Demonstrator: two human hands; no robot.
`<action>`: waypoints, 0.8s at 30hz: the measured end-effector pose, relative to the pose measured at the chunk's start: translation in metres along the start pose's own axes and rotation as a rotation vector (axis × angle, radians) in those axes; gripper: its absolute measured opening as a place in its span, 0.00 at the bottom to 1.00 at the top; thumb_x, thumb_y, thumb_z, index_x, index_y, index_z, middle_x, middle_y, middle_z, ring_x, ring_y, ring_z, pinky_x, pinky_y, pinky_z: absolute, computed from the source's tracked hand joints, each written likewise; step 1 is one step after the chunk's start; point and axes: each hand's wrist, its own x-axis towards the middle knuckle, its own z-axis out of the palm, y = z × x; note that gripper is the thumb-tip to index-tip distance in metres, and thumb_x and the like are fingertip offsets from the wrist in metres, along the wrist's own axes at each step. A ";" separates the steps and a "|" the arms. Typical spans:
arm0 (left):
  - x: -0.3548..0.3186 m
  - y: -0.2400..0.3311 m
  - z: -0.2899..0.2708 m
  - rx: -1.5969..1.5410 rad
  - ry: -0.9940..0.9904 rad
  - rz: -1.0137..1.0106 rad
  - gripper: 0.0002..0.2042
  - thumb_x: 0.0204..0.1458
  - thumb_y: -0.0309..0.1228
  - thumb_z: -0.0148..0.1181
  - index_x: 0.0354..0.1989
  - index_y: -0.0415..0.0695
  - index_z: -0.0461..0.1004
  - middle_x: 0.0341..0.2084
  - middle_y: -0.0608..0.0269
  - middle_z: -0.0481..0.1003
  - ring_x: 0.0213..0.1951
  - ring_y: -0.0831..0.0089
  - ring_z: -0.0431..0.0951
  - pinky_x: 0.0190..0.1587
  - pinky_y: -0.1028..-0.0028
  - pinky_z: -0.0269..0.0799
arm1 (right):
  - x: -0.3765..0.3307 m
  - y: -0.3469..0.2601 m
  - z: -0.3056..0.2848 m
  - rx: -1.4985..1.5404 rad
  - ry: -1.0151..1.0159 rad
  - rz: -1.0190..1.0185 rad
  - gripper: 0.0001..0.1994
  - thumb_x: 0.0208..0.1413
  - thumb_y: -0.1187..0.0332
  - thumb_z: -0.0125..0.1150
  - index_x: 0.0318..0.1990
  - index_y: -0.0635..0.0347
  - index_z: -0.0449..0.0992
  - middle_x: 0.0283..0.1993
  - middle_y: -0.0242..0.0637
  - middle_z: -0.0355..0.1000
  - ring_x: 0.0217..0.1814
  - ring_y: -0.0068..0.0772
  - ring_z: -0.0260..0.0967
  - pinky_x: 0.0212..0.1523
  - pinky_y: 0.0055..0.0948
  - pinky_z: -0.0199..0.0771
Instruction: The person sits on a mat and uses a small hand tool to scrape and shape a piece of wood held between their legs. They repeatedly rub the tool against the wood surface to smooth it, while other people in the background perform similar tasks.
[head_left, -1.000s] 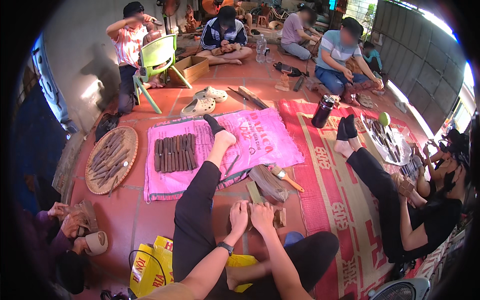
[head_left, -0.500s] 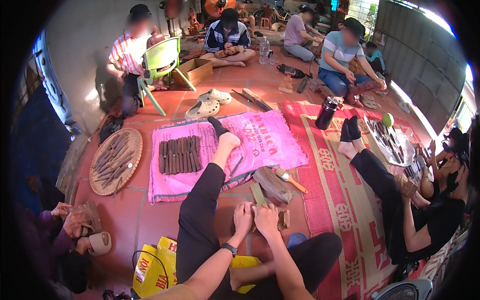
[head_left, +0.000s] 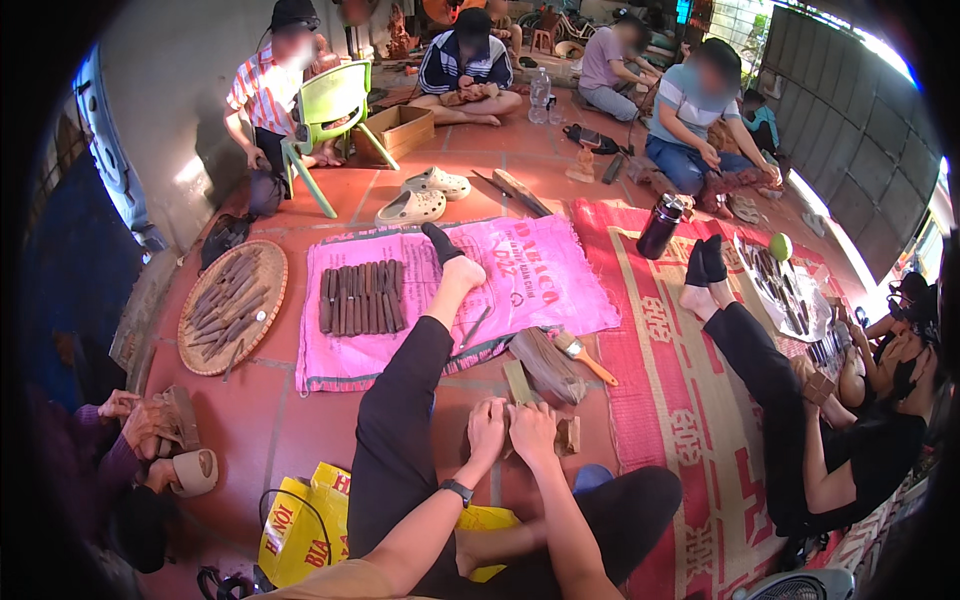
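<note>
Work sits low in the middle, where the left hand and the right hand are close together with fingers bent in. I can't tell if each grip is pinching something, because the hands hide it. A flat, dull green strip pokes out past the fingertips. A small, tan wooden block is just beside the right hand. My guess is this piece is only part done, since both hands are on it.

Farther out is a crinkly, see-through bag with brown stuff inside, and next to it a flat brush with an orange handle. A bright pink woven sack has a thin, dark tool on it, and a neat row of dark brown sticks. More brown sticks lie loose in a round, tan woven tray. The row looks sorted and the loose ones don't, but I can't tell which are finished or how many are left.
</note>
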 end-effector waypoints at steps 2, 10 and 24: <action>-0.001 0.000 0.002 0.004 -0.001 0.006 0.18 0.64 0.38 0.44 0.42 0.39 0.79 0.47 0.50 0.76 0.53 0.52 0.73 0.58 0.60 0.65 | -0.003 0.008 0.007 -0.004 -0.022 0.022 0.15 0.61 0.61 0.55 0.31 0.63 0.82 0.35 0.45 0.78 0.43 0.49 0.71 0.46 0.47 0.67; -0.001 -0.003 0.001 0.014 0.009 0.015 0.16 0.63 0.37 0.46 0.42 0.40 0.79 0.47 0.51 0.76 0.51 0.52 0.74 0.57 0.60 0.66 | -0.003 -0.010 -0.015 0.002 0.084 -0.064 0.15 0.60 0.62 0.55 0.28 0.62 0.82 0.33 0.43 0.78 0.42 0.47 0.71 0.48 0.45 0.65; 0.000 -0.002 -0.002 0.021 0.047 0.033 0.16 0.63 0.36 0.47 0.41 0.36 0.79 0.44 0.47 0.77 0.50 0.54 0.76 0.56 0.63 0.68 | -0.001 0.003 0.009 0.020 -0.029 0.072 0.17 0.62 0.60 0.54 0.29 0.64 0.81 0.35 0.44 0.78 0.43 0.50 0.71 0.47 0.47 0.67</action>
